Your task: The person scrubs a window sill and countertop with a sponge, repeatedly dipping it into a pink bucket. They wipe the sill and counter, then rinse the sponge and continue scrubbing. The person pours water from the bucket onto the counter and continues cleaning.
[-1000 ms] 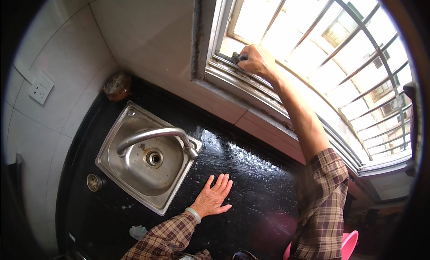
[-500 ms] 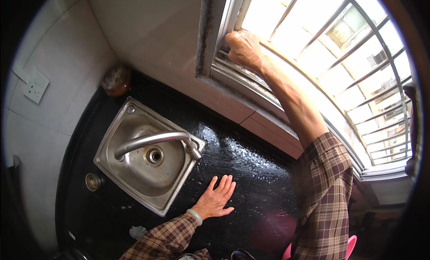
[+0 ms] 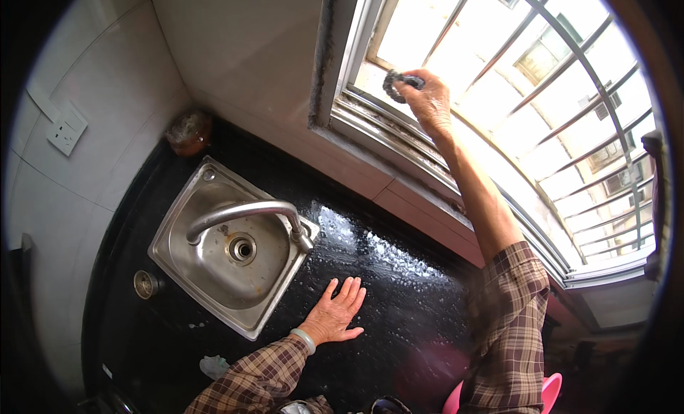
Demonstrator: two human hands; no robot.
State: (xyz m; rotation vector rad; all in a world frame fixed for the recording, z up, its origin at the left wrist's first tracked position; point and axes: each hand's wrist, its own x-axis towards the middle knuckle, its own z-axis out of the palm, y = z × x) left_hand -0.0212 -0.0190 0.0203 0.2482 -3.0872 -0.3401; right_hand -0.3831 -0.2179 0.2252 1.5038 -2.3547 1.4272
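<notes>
My right hand [image 3: 427, 100] is raised at the window, pinching a dark, curly scouring pad [image 3: 393, 86] that looks like steel wool. It hovers just above the dirty window track [image 3: 388, 122], apart from it as far as I can see. Palm down with fingers spread, my left hand [image 3: 333, 316] rests on the wet black countertop [image 3: 399, 321], wearing a pale bangle. Beside it on the left is the steel sink [image 3: 274, 300] with its curved faucet [image 3: 249, 209].
Metal window bars [image 3: 524, 104] stand beyond the opening. A brownish pot [image 3: 189, 133] sits in the back corner. A round metal strainer [image 3: 146, 285] lies left of the sink, and a crumpled pale scrap [image 3: 214, 366] is near my left sleeve. Something pink [image 3: 551, 392] shows behind my right sleeve.
My right hand has lifted from the track corner and moved right, bringing the scouring pad into sight. My left hand stays flat on the counter. The view has shifted slightly.
</notes>
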